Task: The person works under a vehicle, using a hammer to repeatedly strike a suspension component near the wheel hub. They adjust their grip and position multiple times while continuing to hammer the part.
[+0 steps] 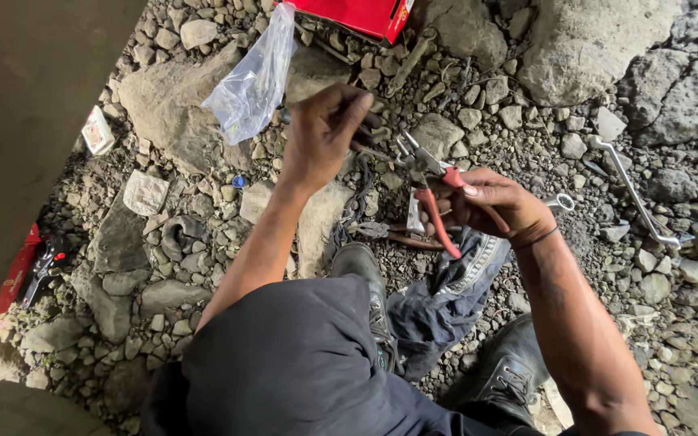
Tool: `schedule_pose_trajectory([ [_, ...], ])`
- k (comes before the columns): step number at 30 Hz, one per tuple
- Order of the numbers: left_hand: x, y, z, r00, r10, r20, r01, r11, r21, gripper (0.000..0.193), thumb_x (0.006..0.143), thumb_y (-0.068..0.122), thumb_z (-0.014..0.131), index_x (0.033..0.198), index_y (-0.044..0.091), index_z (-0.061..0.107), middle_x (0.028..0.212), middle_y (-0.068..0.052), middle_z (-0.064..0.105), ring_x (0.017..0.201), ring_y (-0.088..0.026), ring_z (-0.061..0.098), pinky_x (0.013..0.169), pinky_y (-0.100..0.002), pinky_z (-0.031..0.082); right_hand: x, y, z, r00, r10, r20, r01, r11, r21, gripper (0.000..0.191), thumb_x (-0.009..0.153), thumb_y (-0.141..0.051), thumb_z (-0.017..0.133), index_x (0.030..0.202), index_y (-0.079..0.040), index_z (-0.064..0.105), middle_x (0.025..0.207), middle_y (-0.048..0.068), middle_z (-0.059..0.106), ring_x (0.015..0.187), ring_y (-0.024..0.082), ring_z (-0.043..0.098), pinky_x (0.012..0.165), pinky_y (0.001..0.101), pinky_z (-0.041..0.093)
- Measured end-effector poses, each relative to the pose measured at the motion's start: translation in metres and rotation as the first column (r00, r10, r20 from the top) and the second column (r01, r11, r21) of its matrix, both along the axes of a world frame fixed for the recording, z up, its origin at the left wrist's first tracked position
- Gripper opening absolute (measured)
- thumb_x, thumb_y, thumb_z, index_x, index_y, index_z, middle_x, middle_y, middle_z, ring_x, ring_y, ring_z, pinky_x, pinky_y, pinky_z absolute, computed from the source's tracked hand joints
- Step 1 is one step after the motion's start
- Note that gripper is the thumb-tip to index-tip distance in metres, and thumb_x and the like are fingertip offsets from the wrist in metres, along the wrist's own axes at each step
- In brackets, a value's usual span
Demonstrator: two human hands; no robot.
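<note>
Ground: loose grey gravel and broken rock point(575, 48), with the person crouched over it in dark trousers and black laced boots point(510, 375).

Landmark: red-handled steel pliers point(434, 190), held at the centre of the view.

Red cardboard box point(365, 14): well above the pliers, at the top edge, resting on stones.

Crumpled blue denim cloth point(454, 282): directly below the pliers, between the boots.

Clear plastic bag point(250, 81): up and to the left of the pliers, lying on a flat rock.

Long bent chrome wrench point(636, 190): well to the right of the pliers, flat on the gravel.

Right hand point(494, 206): clenched around the pliers' red handles, thumb on top, a dark band at the wrist.

Left hand point(325, 133): just left of the pliers, fingers pinched on a small dark metal part point(369, 133) that meets the pliers' nose; what the part is cannot be told.

Small white carton point(97, 131): far left of the pliers, on the stones.
</note>
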State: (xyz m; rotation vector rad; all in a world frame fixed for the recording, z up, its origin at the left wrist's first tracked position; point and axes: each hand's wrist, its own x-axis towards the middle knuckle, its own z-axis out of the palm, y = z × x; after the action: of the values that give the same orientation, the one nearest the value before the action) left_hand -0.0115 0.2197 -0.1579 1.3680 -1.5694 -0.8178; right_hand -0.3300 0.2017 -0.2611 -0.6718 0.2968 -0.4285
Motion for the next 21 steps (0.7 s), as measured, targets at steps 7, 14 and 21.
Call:
schedule_pose_trajectory([
  [7,-0.007,0.006,0.005,0.999,-0.009,0.034,0.008,1.000,0.021,0.030,0.107,0.032,0.058,0.103,0.006,0.071,0.086,-0.004,0.078,0.063,-0.008,0.074,0.046,-0.023,0.055,0.009,0.004,0.014,0.994,0.040,0.099,-0.039,0.999,-0.017,0.050,0.101,-0.025,0.064,0.125,0.019,0.063,0.102,0.031,0.071,0.080,0.035,0.072,0.076,0.0428,0.059],
  [14,-0.009,0.008,0.006,0.997,0.003,0.077,-0.006,0.999,0.040,0.029,0.107,0.032,0.060,0.103,0.008,0.073,0.082,-0.001,0.078,0.050,-0.002,0.057,0.041,-0.021,0.042,0.008,0.002,0.013,0.993,0.052,0.111,-0.049,0.998,-0.025,0.049,0.102,-0.025,0.064,0.122,0.020,0.064,0.101,0.031,0.071,0.079,0.035,0.071,0.073,0.0431,0.059],
  [21,-0.010,0.006,0.005,0.997,-0.029,0.068,0.027,0.999,0.031,0.030,0.107,0.030,0.056,0.103,0.006,0.073,0.083,-0.004,0.079,0.046,-0.003,0.057,0.037,-0.021,0.039,0.008,0.003,0.009,0.995,0.052,0.088,-0.050,0.998,-0.029,0.051,0.102,-0.025,0.065,0.125,0.021,0.063,0.099,0.029,0.072,0.080,0.034,0.072,0.075,0.0425,0.058],
])
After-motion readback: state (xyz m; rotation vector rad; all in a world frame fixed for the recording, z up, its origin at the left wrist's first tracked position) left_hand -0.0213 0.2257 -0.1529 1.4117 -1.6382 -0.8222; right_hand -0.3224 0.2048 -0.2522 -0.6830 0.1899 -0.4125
